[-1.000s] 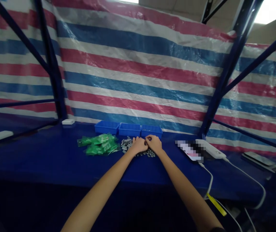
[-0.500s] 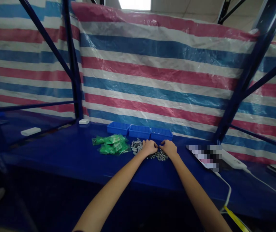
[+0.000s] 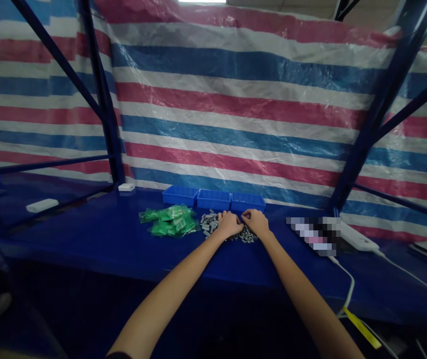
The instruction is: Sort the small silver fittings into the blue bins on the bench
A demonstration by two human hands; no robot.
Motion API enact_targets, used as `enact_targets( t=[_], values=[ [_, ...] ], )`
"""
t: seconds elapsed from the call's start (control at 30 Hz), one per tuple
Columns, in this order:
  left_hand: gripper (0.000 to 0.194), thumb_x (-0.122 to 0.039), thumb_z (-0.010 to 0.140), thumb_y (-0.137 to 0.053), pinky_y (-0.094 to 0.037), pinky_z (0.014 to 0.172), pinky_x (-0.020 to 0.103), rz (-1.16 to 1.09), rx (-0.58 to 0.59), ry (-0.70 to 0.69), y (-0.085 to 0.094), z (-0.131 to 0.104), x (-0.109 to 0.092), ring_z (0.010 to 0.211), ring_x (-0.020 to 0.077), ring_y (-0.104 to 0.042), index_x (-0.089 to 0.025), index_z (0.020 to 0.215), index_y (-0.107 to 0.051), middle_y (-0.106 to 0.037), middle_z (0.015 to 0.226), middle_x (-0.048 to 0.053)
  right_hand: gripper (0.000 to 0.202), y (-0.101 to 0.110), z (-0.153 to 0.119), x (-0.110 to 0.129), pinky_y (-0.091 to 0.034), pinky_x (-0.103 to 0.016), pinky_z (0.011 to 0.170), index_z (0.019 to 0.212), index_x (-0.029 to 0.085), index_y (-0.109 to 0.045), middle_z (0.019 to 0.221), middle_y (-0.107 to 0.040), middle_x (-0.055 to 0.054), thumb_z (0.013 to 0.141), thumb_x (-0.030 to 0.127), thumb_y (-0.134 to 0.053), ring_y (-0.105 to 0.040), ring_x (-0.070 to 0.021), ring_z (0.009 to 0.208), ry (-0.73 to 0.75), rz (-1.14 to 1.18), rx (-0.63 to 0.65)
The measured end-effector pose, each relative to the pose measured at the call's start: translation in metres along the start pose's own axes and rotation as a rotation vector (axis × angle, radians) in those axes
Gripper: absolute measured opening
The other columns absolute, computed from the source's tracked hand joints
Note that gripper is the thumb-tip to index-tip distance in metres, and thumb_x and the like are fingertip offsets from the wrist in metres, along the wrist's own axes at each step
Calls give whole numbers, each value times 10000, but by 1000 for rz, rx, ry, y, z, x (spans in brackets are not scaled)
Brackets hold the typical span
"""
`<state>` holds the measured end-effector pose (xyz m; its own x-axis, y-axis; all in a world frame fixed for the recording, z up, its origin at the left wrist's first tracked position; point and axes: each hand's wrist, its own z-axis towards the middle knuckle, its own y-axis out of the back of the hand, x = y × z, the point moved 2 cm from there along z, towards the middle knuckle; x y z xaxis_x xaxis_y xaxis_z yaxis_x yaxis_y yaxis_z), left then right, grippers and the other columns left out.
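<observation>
Since half a second ago, the right hand (image 3: 257,221) has drawn leftward, closer to the left hand (image 3: 229,223). Its thumb and forefinger look bent together; whether they pinch a piece, I cannot tell, nor can I for the left fingers, curled low. Small metal pieces (image 3: 249,236) lie under and just near of both hands, spreading left past the left hand. Three blue bins (image 3: 213,204) stand far of them, contents unclear. Left-hand pieces look flat and grey, right-hand ones shinier.
</observation>
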<state>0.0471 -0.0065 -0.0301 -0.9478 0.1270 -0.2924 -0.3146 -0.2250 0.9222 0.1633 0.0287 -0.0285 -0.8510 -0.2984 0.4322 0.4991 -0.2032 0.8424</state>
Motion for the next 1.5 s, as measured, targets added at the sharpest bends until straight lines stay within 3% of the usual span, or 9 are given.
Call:
enact_targets(
  t=[0.17,0.33,0.47,0.63,0.93,1.07,1.23,1.4,1.5],
  values=[
    [305,-449,757,-483,-322,907,436,-39,35,31,-2,4,3,1063,300,-467,-244,800,-704,-627,989,92,249,-3,1,-1,-434,-257,680,873,223,-694,878,-703,-55,798,386,-522,-637,-210,883,-24,19,16],
    [319,-442,808,-460,-336,896,424,-97,-64,54,-3,7,4,1062,272,-477,-208,917,-649,-599,1049,97,304,-1,2,2,-438,-250,720,868,216,-703,878,-704,-62,826,405,-469,-633,-200,894,-6,143,-68],
    [297,-415,859,-416,-346,890,398,-218,-239,89,1,9,5,1021,231,-498,-201,952,-599,-609,1027,67,362,-3,7,4,-450,-254,697,818,187,-711,816,-707,-59,831,419,-434,-643,-196,800,9,428,-123],
    [236,-373,866,-436,-368,864,366,-382,-406,114,4,11,8,984,215,-518,-189,901,-579,-625,971,61,342,-12,13,7,-434,-222,559,795,137,-705,714,-693,-47,749,430,-536,-619,-156,635,-68,939,-18],
    [250,-379,871,-422,-414,793,312,-595,-500,128,2,17,12,849,176,-579,-170,897,-557,-640,859,57,367,-16,11,14,-411,-190,530,841,158,-714,658,-665,-2,560,394,-733,-542,-76,543,-112,1356,120],
    [250,-358,873,-418,-411,809,331,-493,-470,77,5,13,9,886,189,-574,-174,966,-560,-643,887,60,365,-10,16,7,-435,-208,552,838,153,-715,673,-676,-12,559,387,-729,-557,-91,560,-123,1296,16],
    [264,-324,853,-441,-355,898,432,-177,-280,-151,3,3,-6,1024,246,-507,-189,1043,-567,-620,1044,74,295,-2,25,-13,-480,-260,633,754,117,-708,694,-693,-53,570,347,-706,-617,-160,659,-213,1110,-244],
    [282,-287,881,-380,-345,913,422,-48,-130,-331,-4,2,-14,1053,233,-485,-195,1064,-574,-600,1131,65,491,-1,29,-13,-501,-272,686,1075,168,-641,1003,-689,-79,623,355,-677,-637,-197,886,-111,1205,-218],
    [276,-219,880,-368,-353,891,402,-10,-70,-391,-7,3,-14,1017,216,-510,-202,1036,-595,-628,1087,53,436,-2,28,-7,-502,-285,702,1052,178,-650,1026,-684,-80,658,366,-641,-637,-201,900,-64,1170,-183]
  ],
)
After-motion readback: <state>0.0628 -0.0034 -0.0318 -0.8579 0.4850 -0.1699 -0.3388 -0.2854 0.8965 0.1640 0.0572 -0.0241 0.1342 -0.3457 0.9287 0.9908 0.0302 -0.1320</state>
